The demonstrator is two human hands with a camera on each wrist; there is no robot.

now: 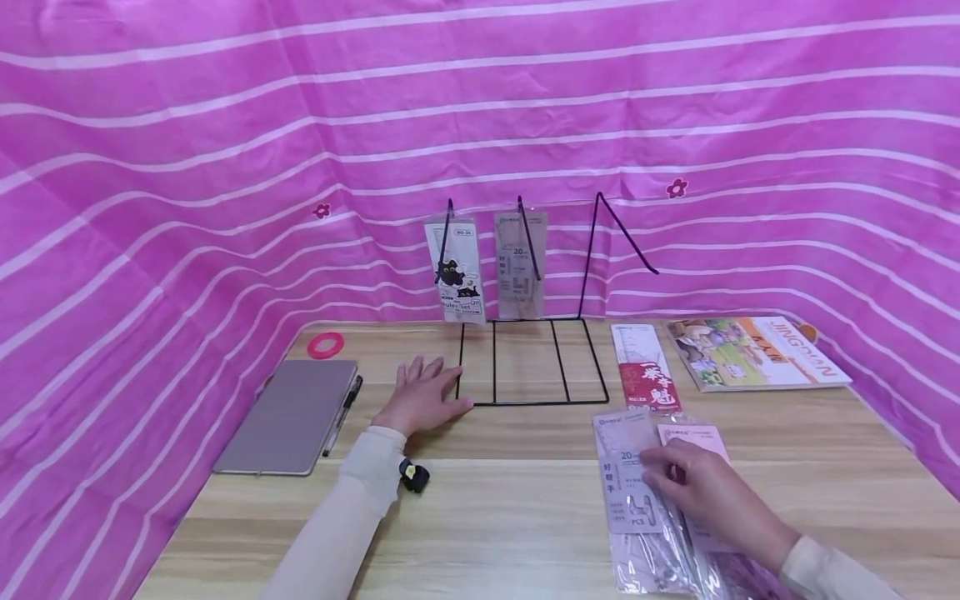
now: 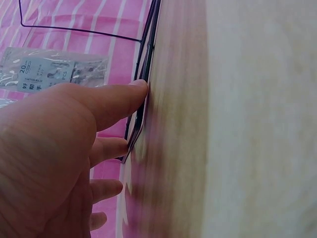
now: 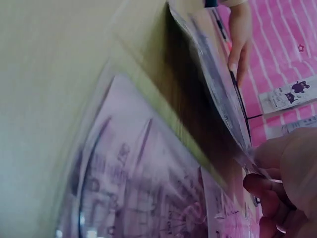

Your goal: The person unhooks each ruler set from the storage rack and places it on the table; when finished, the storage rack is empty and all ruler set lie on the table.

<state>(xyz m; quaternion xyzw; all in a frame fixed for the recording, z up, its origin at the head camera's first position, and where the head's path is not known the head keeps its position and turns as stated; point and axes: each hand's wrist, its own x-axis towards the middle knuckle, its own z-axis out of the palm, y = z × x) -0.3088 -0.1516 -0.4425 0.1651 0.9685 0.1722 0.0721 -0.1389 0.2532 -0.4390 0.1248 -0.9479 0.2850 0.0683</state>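
Left forearm extended from the near edge toward the far side, slanting right, with the left hand (image 1: 426, 396) palm down beside the left near corner of the black wire rack (image 1: 551, 404); its fingers are parted and nearly straight, gripping nothing, the thumb touching the wire. Right forearm entering from the near right corner and directed left and far; the right hand (image 1: 697, 483) has its fingers bent and pinches the right edge of a grey ruler packet (image 1: 626, 454), which is tilted up off the tabletop (image 1: 510, 517) in the right wrist view. A pink packet (image 1: 708, 437) lies partly behind the right hand. On the rack, a cat-patterned packet (image 1: 456, 292) hangs from the left hook and a second grey packet (image 1: 510, 267) from the middle one. Farther right lie a red-and-white packet (image 1: 647, 367) and a book (image 1: 757, 354).
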